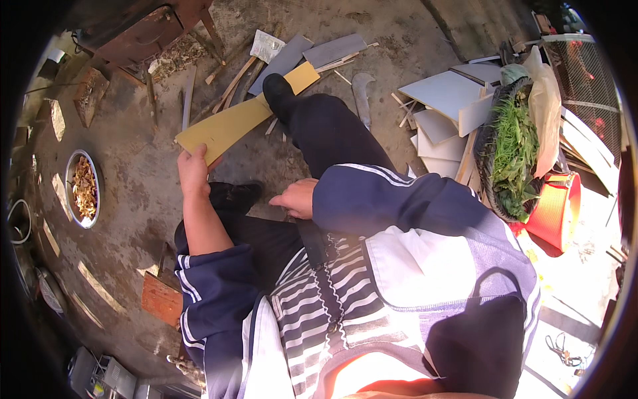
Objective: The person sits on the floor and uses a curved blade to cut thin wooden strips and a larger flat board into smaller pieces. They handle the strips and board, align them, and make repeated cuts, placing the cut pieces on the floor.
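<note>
A long yellow board (229, 124) slants across the floor ahead of me. Its near left end is gripped by my left hand (195, 169), thumb on top. A black shoe (279, 96) presses on the board toward its far end. My right hand (297, 198) is over my lap, fingers curled and the index finger partly out toward the left. Whatever it may hold is hidden. Just below that hand is a dark flat shape (310, 243) against the striped clothing; I cannot tell what it is. A hooked blade (362, 93) lies on the floor right of the shoe.
Grey board pieces (332, 52) and thin sticks lie beyond the shoe. White panels (442, 93) are piled at right, beside a dark basket of greens (512, 146) and an orange-red container (557, 209). A bowl of brown pieces (84, 189) stands at left, a rusty metal stove (139, 36) at far left.
</note>
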### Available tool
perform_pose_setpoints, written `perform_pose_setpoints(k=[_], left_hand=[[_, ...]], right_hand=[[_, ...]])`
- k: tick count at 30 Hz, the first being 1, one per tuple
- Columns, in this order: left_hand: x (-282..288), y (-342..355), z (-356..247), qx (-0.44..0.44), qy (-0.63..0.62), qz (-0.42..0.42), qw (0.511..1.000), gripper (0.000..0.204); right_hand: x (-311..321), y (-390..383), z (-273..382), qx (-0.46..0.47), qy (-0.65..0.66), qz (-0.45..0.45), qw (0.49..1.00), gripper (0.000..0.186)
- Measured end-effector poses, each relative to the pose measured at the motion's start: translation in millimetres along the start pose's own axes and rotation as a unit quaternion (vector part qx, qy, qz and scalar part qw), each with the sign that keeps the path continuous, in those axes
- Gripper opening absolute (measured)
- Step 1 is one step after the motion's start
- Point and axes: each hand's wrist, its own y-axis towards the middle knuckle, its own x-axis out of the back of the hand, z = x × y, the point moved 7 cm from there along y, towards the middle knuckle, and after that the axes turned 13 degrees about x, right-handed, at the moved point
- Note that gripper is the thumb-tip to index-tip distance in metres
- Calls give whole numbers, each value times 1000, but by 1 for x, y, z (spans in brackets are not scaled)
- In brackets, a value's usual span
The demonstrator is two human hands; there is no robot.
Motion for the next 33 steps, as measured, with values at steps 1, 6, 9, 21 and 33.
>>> perform_pose_setpoints(k=[1,6,9,21,33], left_hand=[[6,-3,-3,-11,0,-2,1000,31],[37,-20,-22,-78,-34,7,996,29],[50,-36,-28,-105,-77,25,991,29],[112,-110,-11,-167,-225,76,957,33],[168,-177,38,-209,-292,123,925,35]], right_hand=[[1,-2,-1,-11,-12,-4,1000,47],[0,-16,-13,-62,-42,-16,997,51],[0,-28,-18,-102,-57,-19,993,52],[79,-119,-8,-35,-139,-430,892,47],[181,-167,-68,-105,-359,-513,772,82]])
